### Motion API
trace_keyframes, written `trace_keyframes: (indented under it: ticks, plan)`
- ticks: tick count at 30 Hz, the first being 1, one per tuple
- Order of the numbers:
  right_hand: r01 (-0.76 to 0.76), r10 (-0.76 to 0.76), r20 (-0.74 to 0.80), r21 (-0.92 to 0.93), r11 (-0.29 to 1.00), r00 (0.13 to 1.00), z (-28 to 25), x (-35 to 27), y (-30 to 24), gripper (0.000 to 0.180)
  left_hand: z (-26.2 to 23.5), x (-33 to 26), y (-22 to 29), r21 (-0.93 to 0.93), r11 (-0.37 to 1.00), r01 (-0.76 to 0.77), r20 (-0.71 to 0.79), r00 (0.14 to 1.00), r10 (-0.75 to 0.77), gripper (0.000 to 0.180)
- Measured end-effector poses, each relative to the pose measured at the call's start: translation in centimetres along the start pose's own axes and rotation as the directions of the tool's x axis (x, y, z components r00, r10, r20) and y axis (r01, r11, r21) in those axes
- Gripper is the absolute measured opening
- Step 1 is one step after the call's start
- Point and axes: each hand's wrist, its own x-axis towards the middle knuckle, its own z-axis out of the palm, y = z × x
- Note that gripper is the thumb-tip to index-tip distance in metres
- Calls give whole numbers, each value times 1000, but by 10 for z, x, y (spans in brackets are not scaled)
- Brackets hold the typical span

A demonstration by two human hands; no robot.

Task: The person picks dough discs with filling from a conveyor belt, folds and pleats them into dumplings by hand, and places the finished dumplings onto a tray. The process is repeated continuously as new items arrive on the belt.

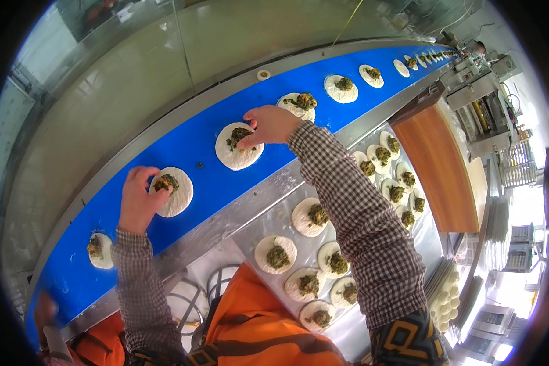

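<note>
Beginning at the left edge, a co-worker's blurred hand (46, 311) lies by the blue belt (210, 204), its grip impossible to tell; beyond it rests a pale dough round (105, 251) with dark filling off to one side; next comes the person's left hand (137, 198), curved over a second dough round (180, 202), thumb and fingers parted about its filling (166, 182); whether they pinch any of it cannot be told. A small crumb (199, 165) lies alone on the belt; then a third dough round (241, 158) lies under the fingers of the right hand (276, 124), whose thumb reaches its filling (235, 138) while the forefinger curls apart above; whether anything is grasped is likewise unclear. Just beyond that hand, partly covered, sits a fourth dough round (291, 108), its filling heaped near the far right edge; below, a metal table (274, 213) carries more filled rounds in two groups; farther right, the belt's row recedes past a brown wooden panel (436, 165). The step in hand appears to be settling the filling on two rounds at once, one per hand; the next move, by this judgement, calls for light fingertips, gathering the loose filling toward the middle without dragging or creasing the soft dough.
</note>
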Motion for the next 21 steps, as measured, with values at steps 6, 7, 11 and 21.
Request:
trace_keyframes:
  ticks: [6,7,11,21]
  plan:
    - [-3,9,102,-54,999,995,24,11,-46,77,-41,-6,-44,-11,970,243,322,919,-227,50]
    - [-7,5,53,30,1000,999,32,8,-55,76,-50,-5,-51,23,971,239,395,890,-228,48]
    - [58,3,-208,286,956,978,78,-3,-90,71,-72,-7,-76,-21,956,293,533,812,-237,41]
    - [-44,37,39,987,156,999,100,-58,-129,82,-118,-63,-132,-179,850,496,590,746,-310,39]
